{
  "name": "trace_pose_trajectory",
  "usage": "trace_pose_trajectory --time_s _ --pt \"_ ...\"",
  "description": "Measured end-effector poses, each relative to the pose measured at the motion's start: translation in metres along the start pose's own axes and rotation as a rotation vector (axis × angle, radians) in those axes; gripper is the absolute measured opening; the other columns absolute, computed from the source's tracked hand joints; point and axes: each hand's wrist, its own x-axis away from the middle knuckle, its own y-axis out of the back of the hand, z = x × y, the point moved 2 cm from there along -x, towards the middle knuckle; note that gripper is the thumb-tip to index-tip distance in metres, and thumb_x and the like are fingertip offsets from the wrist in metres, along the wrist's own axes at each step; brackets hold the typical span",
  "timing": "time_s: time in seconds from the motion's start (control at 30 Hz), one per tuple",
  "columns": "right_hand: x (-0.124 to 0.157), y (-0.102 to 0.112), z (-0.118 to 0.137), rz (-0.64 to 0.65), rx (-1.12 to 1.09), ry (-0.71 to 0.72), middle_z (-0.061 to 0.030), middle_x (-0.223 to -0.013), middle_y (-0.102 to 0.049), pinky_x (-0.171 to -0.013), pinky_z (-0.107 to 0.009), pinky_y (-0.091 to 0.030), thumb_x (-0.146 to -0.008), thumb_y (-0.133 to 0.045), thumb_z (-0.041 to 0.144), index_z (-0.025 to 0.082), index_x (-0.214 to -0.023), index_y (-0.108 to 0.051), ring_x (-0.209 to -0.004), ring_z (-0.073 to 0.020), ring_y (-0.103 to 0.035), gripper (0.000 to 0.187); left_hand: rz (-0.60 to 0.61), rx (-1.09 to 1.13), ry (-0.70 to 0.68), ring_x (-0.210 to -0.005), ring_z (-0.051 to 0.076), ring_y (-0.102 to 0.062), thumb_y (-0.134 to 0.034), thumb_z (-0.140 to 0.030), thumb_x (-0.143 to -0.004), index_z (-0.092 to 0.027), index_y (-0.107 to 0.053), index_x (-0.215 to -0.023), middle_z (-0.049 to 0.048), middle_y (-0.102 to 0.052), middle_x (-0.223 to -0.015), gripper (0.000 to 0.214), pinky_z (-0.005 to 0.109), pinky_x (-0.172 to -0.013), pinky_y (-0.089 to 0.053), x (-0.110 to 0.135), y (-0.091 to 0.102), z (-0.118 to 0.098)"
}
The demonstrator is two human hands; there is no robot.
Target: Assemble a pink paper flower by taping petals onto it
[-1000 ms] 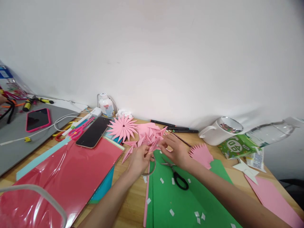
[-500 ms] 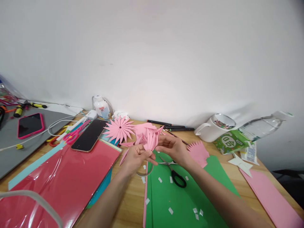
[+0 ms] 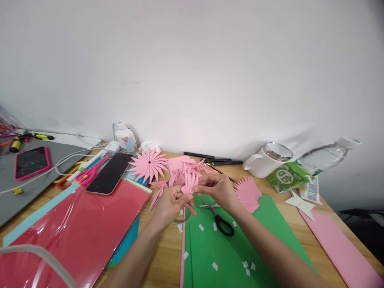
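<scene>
Near the middle of the desk, my left hand [image 3: 175, 199] pinches the lower end of a folded pink paper flower [image 3: 189, 181] between thumb and fingers. My right hand [image 3: 217, 188] grips the same paper flower from its right side, thumb and fingertips pressed together at its edge. The flower's pleated petals point up and away from me. Behind it lie more folded pink paper pieces [image 3: 180, 163] and a flat, many-pointed pink paper star [image 3: 149, 163]. Below the hands, black-handled scissors [image 3: 223, 225] lie with blades apart on green paper [image 3: 222, 256]. A ring of tape [image 3: 183, 221] is partly hidden under my left hand.
Red sheets in plastic [image 3: 78, 228], a black phone [image 3: 109, 174] and pink scissors [image 3: 91, 172] lie left. Toward the right stand a white mug [image 3: 268, 162], a green packet [image 3: 286, 176], a tilted bottle [image 3: 324, 156] and pink paper strips [image 3: 339, 244]. Several pens [image 3: 198, 155] lie by the wall.
My right hand's fingers have closed in on the pink paper flower, where they were loosely curved beside it. The view has shifted slightly to the right.
</scene>
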Motion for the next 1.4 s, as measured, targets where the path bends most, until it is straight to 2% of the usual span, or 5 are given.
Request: trace_pose_trajectory --time_s 0.6,0.8,1.17,1.3,1.4 --pt "-0.010 0.002 0.002 0.240 0.260 -0.210 0.0040 -0.047 -0.059 -0.042 -0.019 -0.037 -0.048 -0.084 0.034 0.015 -0.053 -0.056 -0.043 -0.0086 -0.053 0.034 0.171 -0.033 0.052 -0.039 0.014 -0.060 -0.066 -0.041 -0.070 -0.015 -0.055 -0.069 -0.0010 -0.062 -0.053 0.029 0.019 -0.039 -0.033 0.000 0.006 0.007" --pt "-0.004 -0.001 -0.003 0.223 0.150 -0.237 0.0032 -0.052 -0.062 -0.046 -0.021 -0.044 -0.051 -0.082 0.034 0.015 -0.057 -0.059 -0.046 -0.0087 -0.054 0.030 0.206 0.053 0.058 -0.042 0.012 -0.059 -0.065 -0.044 -0.072 -0.014 -0.057 -0.056 0.0007 -0.060 -0.049 0.035 0.024 -0.054 -0.044 0.002 0.003 0.005" --pt "0.007 0.000 -0.015 0.160 -0.086 -0.370 -0.0021 -0.049 -0.065 -0.040 -0.017 -0.047 -0.060 -0.075 0.052 0.013 -0.055 -0.061 -0.040 -0.0094 -0.059 0.041 0.204 0.142 0.073 -0.032 0.009 -0.051 -0.063 -0.041 -0.076 -0.014 -0.055 -0.058 -0.0010 -0.058 -0.044 0.033 0.025 -0.053 -0.045 0.006 -0.003 0.004" --pt "0.002 0.004 -0.020 0.035 -0.033 -0.268 -0.0038 -0.052 -0.066 -0.040 -0.020 -0.048 -0.069 -0.061 0.062 0.014 -0.065 -0.063 -0.040 -0.0112 -0.059 0.048 0.106 0.167 0.045 -0.033 0.009 -0.052 -0.066 -0.042 -0.073 -0.013 -0.055 -0.059 0.0014 -0.061 -0.049 0.034 0.021 -0.042 -0.039 0.000 -0.001 0.005" --pt "-0.002 0.011 -0.019 -0.056 0.175 -0.085 -0.0039 -0.058 -0.067 -0.045 -0.023 -0.050 -0.075 -0.055 0.059 0.016 -0.070 -0.063 -0.047 -0.0126 -0.061 0.044 -0.178 0.194 -0.088 -0.035 0.008 -0.052 -0.068 -0.040 -0.070 -0.013 -0.056 -0.063 0.0011 -0.064 -0.054 0.030 0.020 -0.041 -0.037 -0.004 0.011 0.001"
